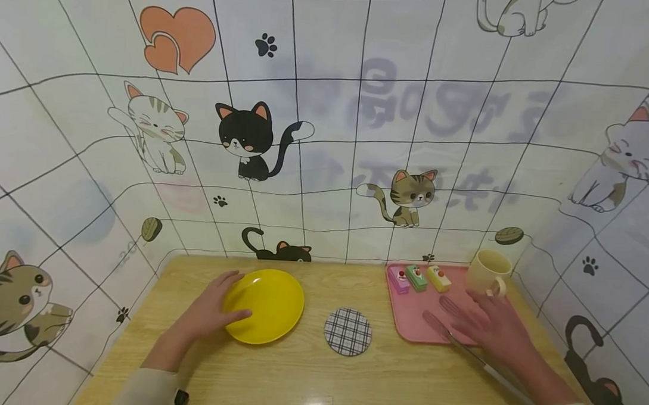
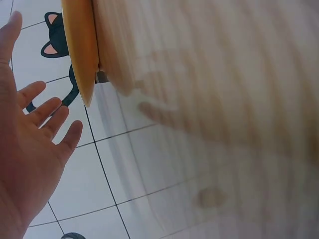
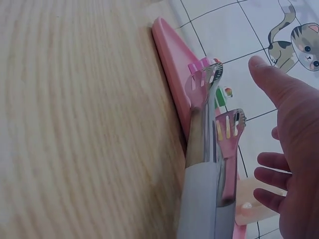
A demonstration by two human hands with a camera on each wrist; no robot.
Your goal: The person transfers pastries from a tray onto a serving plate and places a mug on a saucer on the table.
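Note:
My left hand [image 1: 208, 311] is at the left side of a round yellow plate [image 1: 269, 308], thumb spread over its rim. In the left wrist view that hand [image 2: 32, 144] has its fingers extended, apart from the plate [image 2: 82, 45]. On the right, my right hand [image 1: 497, 328] hovers over a pink tray [image 1: 414, 328] with fingers spread. Metal tongs [image 1: 467, 347] with slotted ends and pale handles lie across the tray's front edge. The right wrist view shows the tongs [image 3: 199, 184] below the right hand [image 3: 301, 144], with nothing held.
Along the tray's back lie three small toy cakes: pink [image 1: 398, 281], green [image 1: 416, 278] and yellow [image 1: 438, 279]. A cream mug [image 1: 489, 272] stands at its back right corner. Between plate and tray lies a checked coaster [image 1: 348, 332]. Cat-print sheeting [image 1: 326, 167] encloses the wooden table [image 1: 275, 379].

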